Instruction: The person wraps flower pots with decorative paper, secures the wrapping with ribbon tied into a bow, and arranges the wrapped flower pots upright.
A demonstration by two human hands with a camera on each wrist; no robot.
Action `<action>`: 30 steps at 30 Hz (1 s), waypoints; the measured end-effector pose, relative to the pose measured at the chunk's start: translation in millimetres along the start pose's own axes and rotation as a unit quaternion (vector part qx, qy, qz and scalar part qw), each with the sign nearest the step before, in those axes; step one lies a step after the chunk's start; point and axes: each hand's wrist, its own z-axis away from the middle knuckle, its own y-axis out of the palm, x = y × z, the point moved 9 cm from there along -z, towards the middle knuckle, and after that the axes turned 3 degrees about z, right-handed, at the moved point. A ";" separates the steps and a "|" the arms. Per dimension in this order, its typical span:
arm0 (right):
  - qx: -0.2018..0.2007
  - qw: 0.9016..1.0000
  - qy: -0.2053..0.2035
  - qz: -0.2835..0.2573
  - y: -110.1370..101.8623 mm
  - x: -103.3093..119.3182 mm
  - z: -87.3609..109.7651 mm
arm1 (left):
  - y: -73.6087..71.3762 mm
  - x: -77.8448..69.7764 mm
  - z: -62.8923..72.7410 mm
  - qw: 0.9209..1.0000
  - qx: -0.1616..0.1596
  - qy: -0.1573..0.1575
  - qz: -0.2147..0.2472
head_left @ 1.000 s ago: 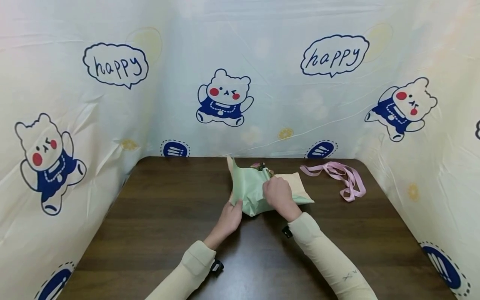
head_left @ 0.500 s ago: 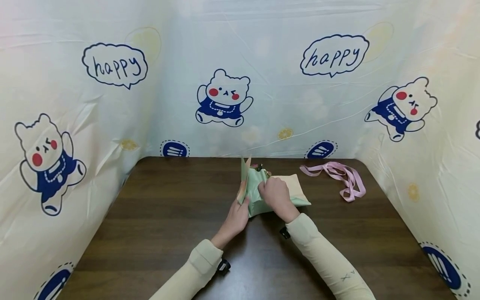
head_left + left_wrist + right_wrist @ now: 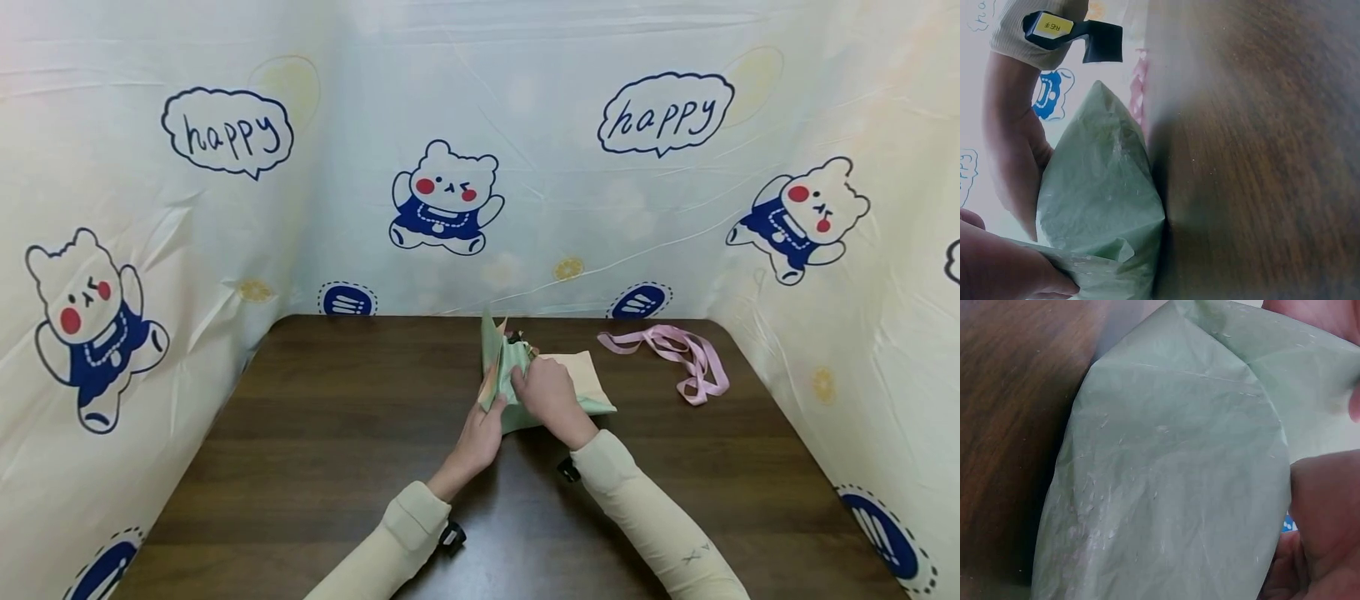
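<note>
A sheet of wrapping paper (image 3: 521, 419), pale green on one side and peach on the other, is partly folded around a small bunch of flowers (image 3: 515, 337). Only a few dark and reddish bits of the bunch show at the far end. My left hand (image 3: 480, 433) grips the paper's left side, its thumb on the near face, and that flap stands up. Above the folded part, my right hand (image 3: 551, 392) has curled fingers holding the wrap. In the right wrist view the green paper (image 3: 1166, 475) bulges smoothly beside the right hand (image 3: 1329, 512). Most of the bunch is hidden.
A pink ribbon (image 3: 697, 367) lies loosely looped at the table's back right. The brown wooden table (image 3: 315, 417) is enclosed by a printed cloth (image 3: 555, 100) at the back and both sides. Each wrist carries a small black camera.
My left hand has moved right, bringing the paper's left flap up and over toward the right hand. The right hand has shifted slightly left, and the wrap looks narrower. The ribbon stays put.
</note>
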 end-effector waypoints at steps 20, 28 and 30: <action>0.043 0.996 0.050 -0.054 10.5 -17.2 2.3 | 0.8 3.9 2.2 0.999 0.001 -0.049 -0.021; 0.061 0.996 0.058 -0.014 14.2 -18.8 2.8 | 1.5 4.8 1.4 0.999 0.003 -0.044 -0.017; 0.064 0.996 0.059 -0.014 14.0 -18.7 3.2 | 1.3 4.7 1.3 0.999 0.002 -0.045 -0.018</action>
